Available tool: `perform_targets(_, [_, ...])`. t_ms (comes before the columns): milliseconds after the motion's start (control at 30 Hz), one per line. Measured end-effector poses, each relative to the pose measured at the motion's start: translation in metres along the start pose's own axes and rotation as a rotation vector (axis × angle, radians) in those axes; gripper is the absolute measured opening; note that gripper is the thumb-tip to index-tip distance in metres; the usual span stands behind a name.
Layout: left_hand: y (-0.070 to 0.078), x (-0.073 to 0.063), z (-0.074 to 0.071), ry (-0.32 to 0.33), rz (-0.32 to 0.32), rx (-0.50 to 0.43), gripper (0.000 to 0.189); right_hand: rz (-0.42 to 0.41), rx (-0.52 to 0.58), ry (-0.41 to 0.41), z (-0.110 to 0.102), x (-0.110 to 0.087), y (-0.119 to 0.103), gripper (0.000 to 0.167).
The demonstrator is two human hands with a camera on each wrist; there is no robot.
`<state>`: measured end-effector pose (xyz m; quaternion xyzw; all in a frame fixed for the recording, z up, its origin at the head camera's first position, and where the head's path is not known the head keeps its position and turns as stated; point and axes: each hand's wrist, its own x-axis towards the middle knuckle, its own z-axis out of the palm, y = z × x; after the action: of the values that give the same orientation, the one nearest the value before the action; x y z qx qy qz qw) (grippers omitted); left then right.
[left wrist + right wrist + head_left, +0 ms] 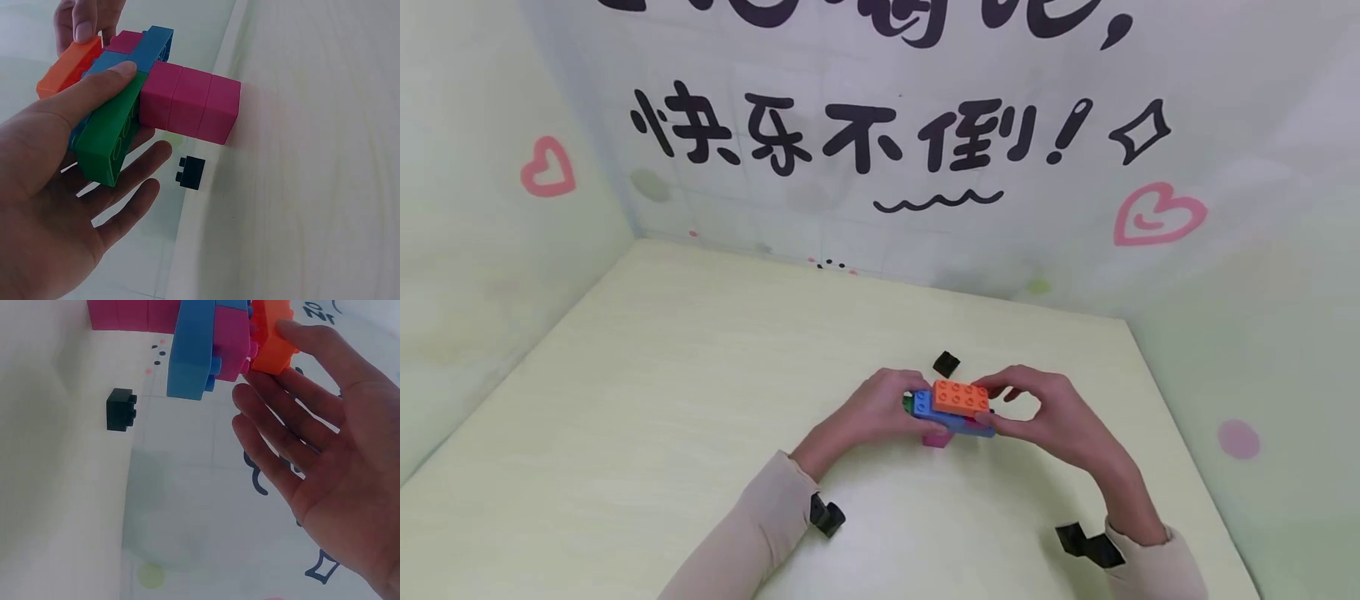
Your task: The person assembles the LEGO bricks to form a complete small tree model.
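My left hand holds a toy building-brick assembly by its left end. The thumb lies over a green brick beside blue bricks in the left wrist view. From the underside a column of pink bricks reaches toward the table. Another pink brick is set among the blue ones. My right hand pinches an orange brick between thumb and fingers, over the top of the assembly. The orange brick sits slightly askew there; I cannot tell if it is pressed fully on.
A single black brick lies on the pale table just beyond the hands. Printed walls enclose the table at the back and on both sides. Black wrist mounts sit on both sleeves.
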<state>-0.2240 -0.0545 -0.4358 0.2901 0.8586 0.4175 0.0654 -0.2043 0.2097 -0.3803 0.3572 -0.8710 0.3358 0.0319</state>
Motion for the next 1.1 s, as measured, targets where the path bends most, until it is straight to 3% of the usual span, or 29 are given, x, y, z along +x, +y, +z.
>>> perform_targets(400, [-0.004,0.007,-0.001,0.018,0.045,-0.016,0.031,-0.025,0.011,0.024,0.001,0.004,-0.001,0.038])
perform_targets(533, [-0.006,0.008,0.0,0.003,0.034,-0.026,0.03,-0.018,0.009,0.015,0.002,0.004,0.002,0.038])
perform_targets(800, [-0.008,0.009,0.001,-0.008,0.04,-0.003,0.036,-0.07,-0.101,0.036,0.005,0.003,0.004,0.043])
perform_targets(1100, [-0.01,0.012,0.002,0.007,0.047,-0.048,0.029,-0.113,-0.276,0.058,0.011,0.005,-0.001,0.044])
